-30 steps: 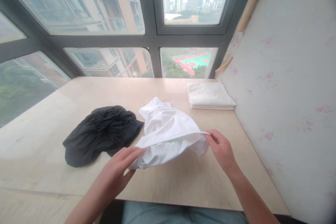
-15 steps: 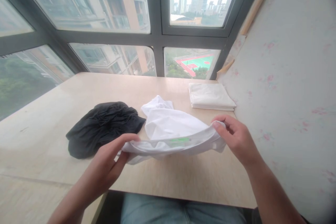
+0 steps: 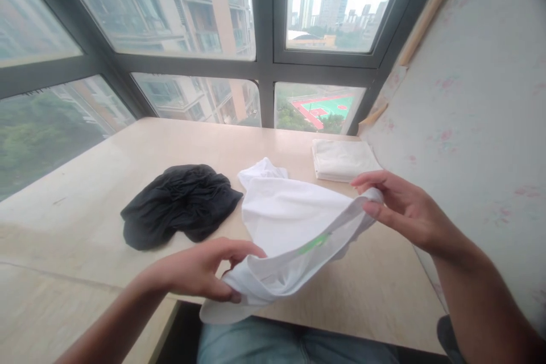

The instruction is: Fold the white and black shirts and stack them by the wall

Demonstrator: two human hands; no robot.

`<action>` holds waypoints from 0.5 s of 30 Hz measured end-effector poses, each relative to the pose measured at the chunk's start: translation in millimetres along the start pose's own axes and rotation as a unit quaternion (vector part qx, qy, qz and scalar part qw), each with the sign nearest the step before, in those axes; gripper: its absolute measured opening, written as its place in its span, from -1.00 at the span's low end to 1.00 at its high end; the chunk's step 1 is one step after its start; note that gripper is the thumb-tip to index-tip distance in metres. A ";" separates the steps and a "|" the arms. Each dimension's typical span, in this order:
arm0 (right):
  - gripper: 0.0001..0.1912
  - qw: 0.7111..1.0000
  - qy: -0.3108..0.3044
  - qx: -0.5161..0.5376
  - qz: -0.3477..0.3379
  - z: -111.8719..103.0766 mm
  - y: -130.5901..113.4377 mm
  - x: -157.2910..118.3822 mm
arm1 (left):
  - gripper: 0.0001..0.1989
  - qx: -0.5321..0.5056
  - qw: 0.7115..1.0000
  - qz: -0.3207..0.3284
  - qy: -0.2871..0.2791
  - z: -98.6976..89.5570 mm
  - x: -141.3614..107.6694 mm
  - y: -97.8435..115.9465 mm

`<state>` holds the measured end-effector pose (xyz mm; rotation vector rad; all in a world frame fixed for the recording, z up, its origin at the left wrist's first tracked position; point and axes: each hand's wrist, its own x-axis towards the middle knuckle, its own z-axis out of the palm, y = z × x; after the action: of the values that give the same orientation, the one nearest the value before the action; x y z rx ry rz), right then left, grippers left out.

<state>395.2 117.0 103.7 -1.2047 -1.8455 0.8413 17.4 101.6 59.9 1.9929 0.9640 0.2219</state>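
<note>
A white garment with a green print inside its opening is stretched between my two hands, its far part resting on the wooden table. My left hand grips the near left part of the opening's edge, thumb below and fingers over the cloth. Higher up on the right, my right hand pinches the other end of the edge between thumb and fingers. Just left of the white garment lies a crumpled black cloth.
A folded off-white cloth lies at the table's back right, near the flowered wall. Windows with grey frames rise behind the table. My legs in jeans are below its front edge.
My left hand has moved down and to the right with its side of the white garment. My right hand has gone slightly up and right, so the opening now slants and gapes wider.
</note>
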 end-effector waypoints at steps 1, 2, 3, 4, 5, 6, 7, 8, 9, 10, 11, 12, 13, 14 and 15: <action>-0.67 1.000 -0.008 0.000 -0.005 -2.3 -0.3 -0.7 | -0.49 -0.032 0.999 -0.014 -0.015 1.3 1.5 3.5; -0.66 1.000 -0.014 0.001 -0.011 -4.7 -0.4 -1.7 | -0.59 -0.070 0.996 -0.034 -0.031 1.8 2.6 7.1; -0.64 1.000 -0.022 0.002 -0.018 -7.2 -0.2 -3.0 | -0.66 -0.108 0.992 -0.051 -0.040 1.5 3.1 10.1; -0.62 0.999 -0.031 0.001 -0.023 -9.8 0.4 -4.4 | -0.72 -0.137 0.988 -0.061 -0.031 0.6 3.0 12.1; -0.60 0.999 -0.041 -0.003 -0.030 -12.3 1.5 -5.7 | -0.74 -0.162 0.984 -0.065 -0.019 -0.9 2.1 12.8; -0.58 0.998 -0.048 -0.011 -0.036 -14.7 2.9 -6.8 | -0.74 -0.184 0.981 -0.067 -0.008 -3.1 0.6 12.3; -0.58 0.997 -0.052 -0.026 -0.042 -16.8 4.8 -7.5 | -0.72 -0.201 0.977 -0.068 0.000 -5.8 -1.6 10.8; -0.60 0.996 -0.051 -0.048 -0.050 -18.5 7.0 -7.6 | -0.70 -0.212 0.975 -0.069 0.005 -9.1 -4.2 8.7; -0.62 0.994 -0.044 -0.077 -0.059 -19.6 9.6 -7.2 | -0.69 -0.218 0.973 -0.070 0.009 -12.9 -7.2 6.6; -0.65 0.991 -0.034 -0.111 -0.070 -20.0 12.5 -6.1 | -0.67 -0.219 0.973 -0.070 0.012 -17.0 -10.3 5.0; -0.69 0.985 -0.023 -0.148 -0.079 -19.6 15.5 -4.7 | -0.66 -0.214 0.974 -0.069 0.015 -21.2 -13.1 4.1; -0.71 0.979 -0.010 -0.185 -0.085 -18.5 18.5 -3.0 | -0.66 -0.201 0.977 -0.069 0.017 -25.4 -15.6 4.2; -0.73 0.972 0.000 -0.218 -0.087 -17.0 21.3 -1.2 | -0.67 -0.178 0.981 -0.071 0.017 -29.6 -17.6 5.2; -0.75 0.966 0.006 -0.245 -0.084 -15.2 23.7 0.5 | -0.68 -0.141 0.987 -0.073 0.029 -33.8 -19.3 7.0; -0.76 0.961 0.010 -0.268 -0.074 -13.6 25.3 2.0 | -0.69 -0.098 0.991 -0.076 0.052 -38.1 -20.8 9.2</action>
<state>417.3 129.1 89.7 -1.3615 -2.1910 0.2432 -10.3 108.6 93.8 1.7356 1.1111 0.3250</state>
